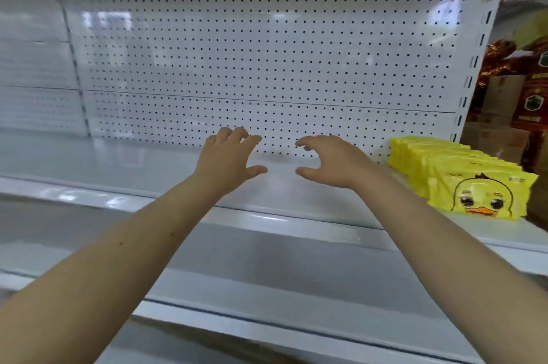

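Both arms reach forward over a white store shelf [142,168]. My left hand [228,160] hovers above the middle of the shelf, fingers loosely spread and holding nothing. My right hand [335,160] is a short way to its right, fingers and thumb slightly curved toward the left hand, also holding nothing. A row of yellow packs [462,177] printed with a cartoon duck face stands at the shelf's right end, apart from both hands.
A white pegboard back panel [267,52] rises behind the shelf. A second white shelf [267,289] lies below, nearer to me. Brown and red packaged goods [530,97] fill the neighbouring rack at the far right.
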Motion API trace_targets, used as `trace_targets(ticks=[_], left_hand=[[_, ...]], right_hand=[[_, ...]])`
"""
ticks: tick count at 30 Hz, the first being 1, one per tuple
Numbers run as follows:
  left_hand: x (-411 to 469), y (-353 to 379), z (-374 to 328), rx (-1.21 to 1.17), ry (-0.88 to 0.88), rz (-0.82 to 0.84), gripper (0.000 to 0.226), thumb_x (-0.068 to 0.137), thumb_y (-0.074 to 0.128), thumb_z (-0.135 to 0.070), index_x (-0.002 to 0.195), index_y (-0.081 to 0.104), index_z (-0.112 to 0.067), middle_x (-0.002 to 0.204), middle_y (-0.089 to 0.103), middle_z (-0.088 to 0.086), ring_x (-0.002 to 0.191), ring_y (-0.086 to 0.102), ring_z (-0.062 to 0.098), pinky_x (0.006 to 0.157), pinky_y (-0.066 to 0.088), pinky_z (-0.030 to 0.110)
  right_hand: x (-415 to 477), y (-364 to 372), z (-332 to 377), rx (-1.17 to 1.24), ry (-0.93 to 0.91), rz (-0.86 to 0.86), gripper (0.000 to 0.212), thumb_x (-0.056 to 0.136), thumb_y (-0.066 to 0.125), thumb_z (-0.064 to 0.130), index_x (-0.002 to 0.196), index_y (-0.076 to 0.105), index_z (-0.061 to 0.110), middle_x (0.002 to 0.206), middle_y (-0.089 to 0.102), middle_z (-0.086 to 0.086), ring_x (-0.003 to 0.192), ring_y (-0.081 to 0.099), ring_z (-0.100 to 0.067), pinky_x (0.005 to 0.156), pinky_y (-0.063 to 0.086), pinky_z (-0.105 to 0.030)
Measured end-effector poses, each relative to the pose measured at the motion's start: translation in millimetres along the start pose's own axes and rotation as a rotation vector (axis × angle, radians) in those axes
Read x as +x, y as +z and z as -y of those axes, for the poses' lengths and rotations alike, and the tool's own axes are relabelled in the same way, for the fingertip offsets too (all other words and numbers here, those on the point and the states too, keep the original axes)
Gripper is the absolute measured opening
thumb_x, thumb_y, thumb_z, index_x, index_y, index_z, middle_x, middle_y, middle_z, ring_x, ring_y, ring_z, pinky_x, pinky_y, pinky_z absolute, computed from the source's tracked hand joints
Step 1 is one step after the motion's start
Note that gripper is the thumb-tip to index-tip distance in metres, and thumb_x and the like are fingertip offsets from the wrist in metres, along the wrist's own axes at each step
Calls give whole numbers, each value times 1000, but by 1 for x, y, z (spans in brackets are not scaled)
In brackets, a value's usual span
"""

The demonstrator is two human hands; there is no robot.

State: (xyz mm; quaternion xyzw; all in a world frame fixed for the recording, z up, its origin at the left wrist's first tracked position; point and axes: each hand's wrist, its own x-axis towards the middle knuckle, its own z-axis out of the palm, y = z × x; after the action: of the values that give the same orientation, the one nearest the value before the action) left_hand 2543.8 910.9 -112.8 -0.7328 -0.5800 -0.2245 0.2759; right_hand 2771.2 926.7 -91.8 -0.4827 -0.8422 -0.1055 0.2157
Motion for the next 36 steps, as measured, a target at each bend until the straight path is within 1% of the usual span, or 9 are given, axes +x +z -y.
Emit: trace_targets(ticks=[4,8,15,18,25,28,30,33,36], left_hand=[[-50,-20,78,126,-138,37,68,86,49,-62,143,34,-27,140,41,0,127,36,25,100,34,37],[-110,-44,150,215,-302,71,68,86,50,-60,143,35,-26,139,43,1,125,38,26,98,36,37],[-223,-85,243,350,-591,181,68,84,52,-61,142,34,-29,138,42,0,127,35,26,100,34,40],[-269,-101,268,414,-698,273,69,84,52,-61,143,32,-30,140,40,0,130,34,26,100,34,41],[-391,-103,290,400,-965,377,66,84,54,-60,140,38,-30,136,45,-1,128,37,28,100,36,41],[-445,-84,286,330,-1107,442,66,84,55,-59,140,38,-28,138,44,0,128,38,29,100,37,42],[-479,-67,279,287,-1190,495,65,85,55,-59,140,38,-27,139,43,1,127,39,29,100,38,42],[-518,-44,267,198,-1289,551,63,85,55,-58,138,39,-28,139,43,2,126,41,28,97,42,42],[-540,-25,254,114,-1331,602,64,85,55,-57,139,39,-26,141,42,3,129,39,29,101,40,41]], right_hand=[[46,29,75,139,-119,12,59,82,63,50,136,43,36,130,55,11,118,50,-14,88,44,-34],[84,60,164,287,-243,52,57,81,62,50,133,44,39,127,55,13,113,52,-12,78,38,-30],[107,100,325,407,-532,166,57,74,67,50,128,49,39,122,57,15,111,53,-13,76,39,-29],[105,118,385,409,-645,270,61,75,68,49,131,49,36,127,56,11,113,54,-15,80,43,-30],[66,186,488,446,-789,521,62,76,70,47,132,49,29,132,54,4,111,55,-19,87,48,-34],[39,228,513,421,-838,616,64,76,70,47,133,49,27,141,48,-1,117,54,-21,92,47,-34],[20,255,522,420,-837,707,67,76,70,46,136,47,27,139,50,-1,117,54,-21,94,47,-36],[-6,290,527,438,-793,816,67,75,71,46,135,47,27,135,52,0,114,55,-20,91,48,-36],[-22,318,527,401,-789,862,65,75,70,48,134,48,29,134,52,3,115,54,-18,83,45,-29]])
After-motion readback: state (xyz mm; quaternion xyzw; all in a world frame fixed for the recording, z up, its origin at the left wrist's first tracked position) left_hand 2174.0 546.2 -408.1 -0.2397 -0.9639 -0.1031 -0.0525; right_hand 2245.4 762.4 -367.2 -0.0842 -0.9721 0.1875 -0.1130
